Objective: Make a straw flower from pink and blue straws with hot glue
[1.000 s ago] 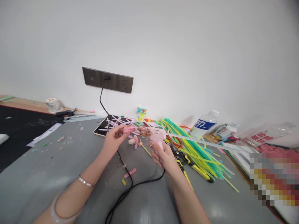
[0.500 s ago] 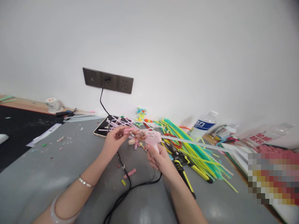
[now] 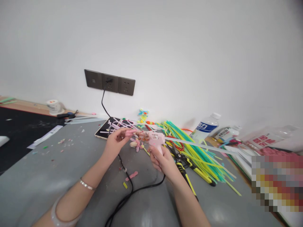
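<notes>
My right hand [image 3: 161,159] is closed round the handle of a pink glue gun [image 3: 156,138]. A long pale glue stick [image 3: 199,145] sticks out of the gun's back, and its stained nozzle [image 3: 142,136] points left. Between the fingertips of my left hand [image 3: 117,141] is a small pink fuzzy piece [image 3: 129,132], close to the nozzle tip; whether they touch I cannot tell. Just below the nozzle lies a pink and cream flower-like piece [image 3: 137,145] on the grey table [image 3: 90,170].
Yellow-handled pliers [image 3: 183,164] lie right of my right hand, beside a heap of green and yellow pipe cleaners [image 3: 199,154]. A bottle [image 3: 205,126] stands behind. The black cable [image 3: 125,198] crosses the table. A phone-like black slab [image 3: 104,129] holds pale pink strips.
My right hand and the glue gun have shifted slightly right, away from the left hand. The left hand has hardly moved and still pinches the pink piece.
</notes>
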`<action>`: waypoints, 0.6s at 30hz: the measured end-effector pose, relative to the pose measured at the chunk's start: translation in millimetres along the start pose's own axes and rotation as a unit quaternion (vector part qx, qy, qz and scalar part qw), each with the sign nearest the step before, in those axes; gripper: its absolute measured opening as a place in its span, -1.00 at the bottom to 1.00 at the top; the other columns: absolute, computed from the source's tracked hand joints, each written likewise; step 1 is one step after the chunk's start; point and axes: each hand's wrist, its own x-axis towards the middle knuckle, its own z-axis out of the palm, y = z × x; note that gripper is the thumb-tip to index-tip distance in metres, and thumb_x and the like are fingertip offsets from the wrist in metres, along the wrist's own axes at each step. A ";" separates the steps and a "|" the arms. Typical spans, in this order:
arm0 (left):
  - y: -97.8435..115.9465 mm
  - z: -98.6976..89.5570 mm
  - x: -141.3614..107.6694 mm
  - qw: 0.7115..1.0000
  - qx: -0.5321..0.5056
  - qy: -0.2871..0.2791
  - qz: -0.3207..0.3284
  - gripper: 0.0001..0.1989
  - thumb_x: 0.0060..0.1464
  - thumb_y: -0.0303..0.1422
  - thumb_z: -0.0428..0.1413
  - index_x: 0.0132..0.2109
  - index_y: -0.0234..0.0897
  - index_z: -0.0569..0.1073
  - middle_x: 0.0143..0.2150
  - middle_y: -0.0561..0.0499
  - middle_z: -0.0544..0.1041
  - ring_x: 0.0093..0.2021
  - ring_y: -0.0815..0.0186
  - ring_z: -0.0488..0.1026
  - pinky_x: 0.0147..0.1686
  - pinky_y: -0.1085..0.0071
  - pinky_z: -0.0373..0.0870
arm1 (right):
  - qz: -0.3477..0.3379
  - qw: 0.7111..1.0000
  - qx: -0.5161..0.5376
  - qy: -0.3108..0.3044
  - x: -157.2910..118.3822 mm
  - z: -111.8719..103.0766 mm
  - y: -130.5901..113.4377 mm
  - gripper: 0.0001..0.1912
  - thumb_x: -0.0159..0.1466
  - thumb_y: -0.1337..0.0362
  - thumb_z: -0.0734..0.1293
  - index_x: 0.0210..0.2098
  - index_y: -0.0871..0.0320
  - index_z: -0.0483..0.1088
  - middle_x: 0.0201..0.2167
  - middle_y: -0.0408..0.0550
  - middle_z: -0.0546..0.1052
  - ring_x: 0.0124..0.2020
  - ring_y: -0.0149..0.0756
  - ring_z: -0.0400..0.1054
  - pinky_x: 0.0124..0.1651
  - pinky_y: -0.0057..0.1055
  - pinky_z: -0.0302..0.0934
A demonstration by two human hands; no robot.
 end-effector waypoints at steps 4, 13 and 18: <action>-0.1 -0.3 -0.7 1.000 -0.022 0.000 -0.003 -0.68 -0.03 -0.19 0.27 -0.16 -0.30 0.57 -0.20 -0.09 0.65 -0.22 0.20 0.56 -0.21 0.34 0.48 | -0.005 1.000 -0.015 0.014 0.5 -0.8 -2.9 -0.45 0.08 -0.22 0.39 -0.43 0.18 0.29 -0.77 -0.38 0.13 -0.78 -0.62 -0.16 -0.75 -0.60 -0.22; -0.2 -2.3 -0.5 0.999 -0.033 0.016 -0.016 -0.65 -0.01 -0.19 0.26 -0.11 -0.30 0.53 -0.16 -0.10 0.66 -0.15 0.18 0.57 -0.14 0.32 0.49 | -0.064 0.995 0.060 0.049 1.9 -6.6 -9.1 -0.56 0.19 -0.14 0.35 -0.33 0.14 0.29 -0.75 -0.37 0.15 -0.80 -0.59 -0.12 -0.70 -0.56 -0.24; 1.2 0.3 -1.2 1.000 -0.011 -0.023 -0.011 -0.66 0.02 -0.17 0.23 -0.12 -0.31 0.55 -0.16 -0.12 0.66 -0.16 0.14 0.58 -0.14 0.28 0.49 | -0.068 0.966 0.245 -0.038 0.2 9.5 -36.1 -0.66 0.28 -0.04 0.25 -0.38 0.10 0.23 -0.68 -0.32 0.19 -0.77 -0.57 -0.17 -0.66 -0.57 -0.12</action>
